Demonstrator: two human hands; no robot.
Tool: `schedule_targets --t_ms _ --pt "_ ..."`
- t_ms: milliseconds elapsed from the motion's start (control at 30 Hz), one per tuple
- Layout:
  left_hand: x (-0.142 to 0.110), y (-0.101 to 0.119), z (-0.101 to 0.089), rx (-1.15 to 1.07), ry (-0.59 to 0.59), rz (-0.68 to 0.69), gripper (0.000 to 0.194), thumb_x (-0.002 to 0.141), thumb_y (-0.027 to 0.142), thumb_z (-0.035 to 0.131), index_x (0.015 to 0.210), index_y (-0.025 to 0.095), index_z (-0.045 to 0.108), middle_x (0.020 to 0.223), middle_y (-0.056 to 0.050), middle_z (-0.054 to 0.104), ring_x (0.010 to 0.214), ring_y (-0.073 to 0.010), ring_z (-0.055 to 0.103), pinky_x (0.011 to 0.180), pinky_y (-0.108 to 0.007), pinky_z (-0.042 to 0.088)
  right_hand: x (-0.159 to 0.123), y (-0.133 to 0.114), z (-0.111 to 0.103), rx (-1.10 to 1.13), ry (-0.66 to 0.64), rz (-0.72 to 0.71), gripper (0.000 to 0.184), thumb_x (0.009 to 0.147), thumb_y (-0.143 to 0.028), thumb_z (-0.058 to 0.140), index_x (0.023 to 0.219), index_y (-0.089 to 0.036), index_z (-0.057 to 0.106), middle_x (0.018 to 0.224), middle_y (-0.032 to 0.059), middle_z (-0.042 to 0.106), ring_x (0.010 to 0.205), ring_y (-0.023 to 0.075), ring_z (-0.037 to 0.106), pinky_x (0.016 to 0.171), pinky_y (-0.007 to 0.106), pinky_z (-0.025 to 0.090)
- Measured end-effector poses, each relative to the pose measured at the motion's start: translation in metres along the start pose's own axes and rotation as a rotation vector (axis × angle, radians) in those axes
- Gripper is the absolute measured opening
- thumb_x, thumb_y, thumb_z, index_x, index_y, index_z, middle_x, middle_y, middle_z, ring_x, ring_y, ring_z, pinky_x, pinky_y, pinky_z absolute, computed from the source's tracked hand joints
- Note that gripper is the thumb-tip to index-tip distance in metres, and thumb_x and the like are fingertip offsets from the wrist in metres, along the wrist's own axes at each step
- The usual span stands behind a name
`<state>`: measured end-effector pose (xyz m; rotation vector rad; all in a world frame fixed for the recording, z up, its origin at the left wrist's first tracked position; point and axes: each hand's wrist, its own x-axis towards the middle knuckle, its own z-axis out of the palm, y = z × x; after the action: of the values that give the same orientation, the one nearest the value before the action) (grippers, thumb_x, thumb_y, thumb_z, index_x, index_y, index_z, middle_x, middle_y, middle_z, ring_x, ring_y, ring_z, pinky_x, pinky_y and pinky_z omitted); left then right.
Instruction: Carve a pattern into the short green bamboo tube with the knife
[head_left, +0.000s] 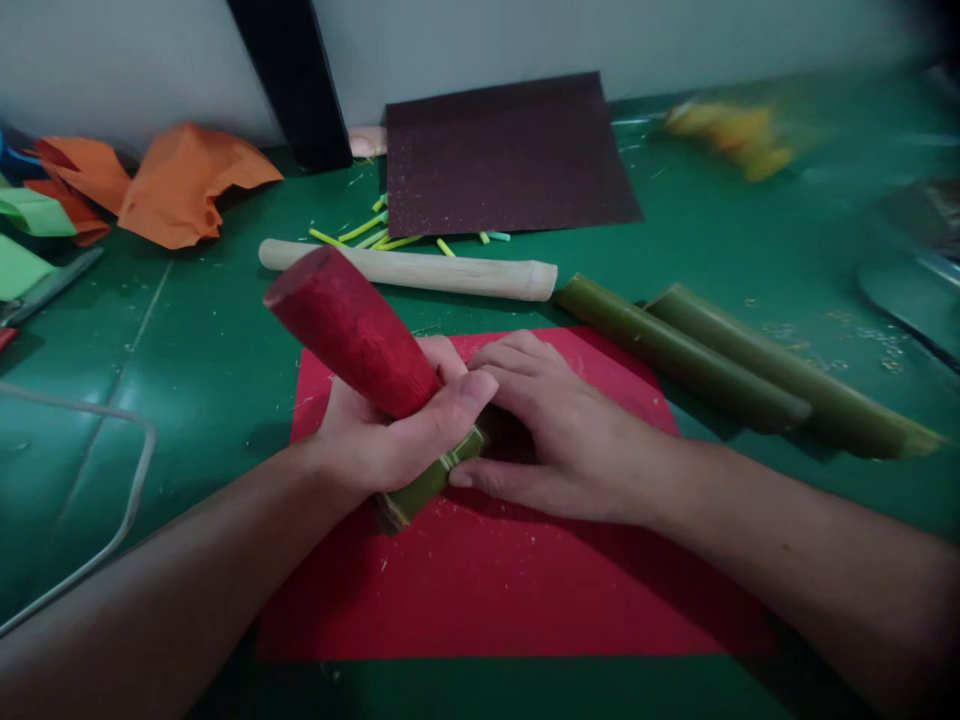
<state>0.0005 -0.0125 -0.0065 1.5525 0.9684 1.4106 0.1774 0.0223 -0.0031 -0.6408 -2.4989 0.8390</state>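
My left hand [375,445] is closed around a thick red cylinder [352,335], which slants up to the left with its flat end showing. Under that same hand lies a short piece of green bamboo [424,492] with pale lines across it. My right hand [555,430] grips the bamboo's far part, thumb on the near side and fingers curled over. Both hands meet above a red sheet [480,600] sprinkled with small pale shavings. Where the cylinder's lower end meets the bamboo is hidden by my fingers.
Behind the hands lie a pale stick [465,273], a dark sheet [510,160] and thin yellow-green strips [397,242]. Two green bamboo lengths [690,365] rest at the right. Crumpled orange paper [195,190], a black upright [292,80] and a bent wire [142,470] are leftward.
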Motion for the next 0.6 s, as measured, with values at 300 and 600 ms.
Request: schedule_targets --t_ms 300,600 --pt "0.001 0.0027 -0.0005 0.037 -0.054 -0.05 0.029 0.088 0.028 0.068 0.063 0.017 0.059 0.058 0.003 0.056 0.052 -0.0071 0.052 0.051 -0.02 0.049 -0.001 0.0013 0.0014 -0.011 0.009 -0.02 0.033 0.089 -0.047 0.071 0.094 -0.015 0.064 0.093 0.0078 0.064 0.091 0.0236 0.054 0.087 0.041 0.039" --pt "0.0021 -0.0027 -0.0047 -0.053 -0.137 -0.032 0.049 0.094 0.042 0.065 0.055 0.018 0.049 0.051 0.002 0.045 0.046 -0.0076 0.04 0.044 -0.025 0.035 0.0006 0.0012 0.0003 -0.021 -0.027 0.032 0.035 0.086 -0.048 0.074 0.095 -0.015 0.065 0.094 0.0078 0.064 0.093 0.0246 0.052 0.087 0.041 0.038"
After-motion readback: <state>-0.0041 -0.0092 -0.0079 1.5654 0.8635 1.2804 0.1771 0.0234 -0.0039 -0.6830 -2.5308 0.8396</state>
